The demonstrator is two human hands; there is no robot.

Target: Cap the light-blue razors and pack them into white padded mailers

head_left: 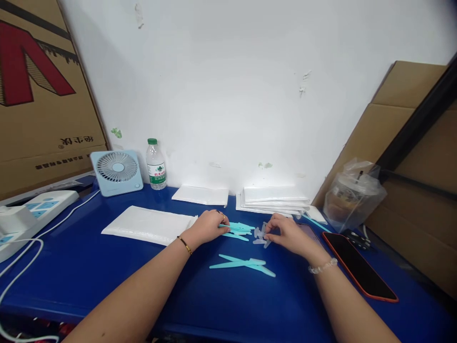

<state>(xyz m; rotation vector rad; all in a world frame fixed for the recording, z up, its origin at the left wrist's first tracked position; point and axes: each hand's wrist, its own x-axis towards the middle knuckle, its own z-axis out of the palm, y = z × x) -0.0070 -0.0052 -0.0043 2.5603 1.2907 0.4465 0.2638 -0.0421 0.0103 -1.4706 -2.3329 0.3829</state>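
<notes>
My left hand (209, 226) is closed at the near end of a small pile of teal eyebrow razors (243, 228), thumb and fingers on a handle. To its right, my right hand (288, 234) has thumb and fingertips drawn together over a cluster of small clear plastic caps (259, 233); it appears to pinch one, partly hidden by the fingers. Closer to me, two loose teal razors (246, 263) lie crossed on the blue table (228, 305). A white padded envelope (143, 224) lies flat just left of my left hand.
White envelopes (273, 194) are stacked against the wall, with another white envelope (200, 194) beside them. A phone (360, 267) and a bagged drink cup (353, 195) are on the right. A fan (117, 171), water bottle (156, 166) and power strip (39, 214) stand left.
</notes>
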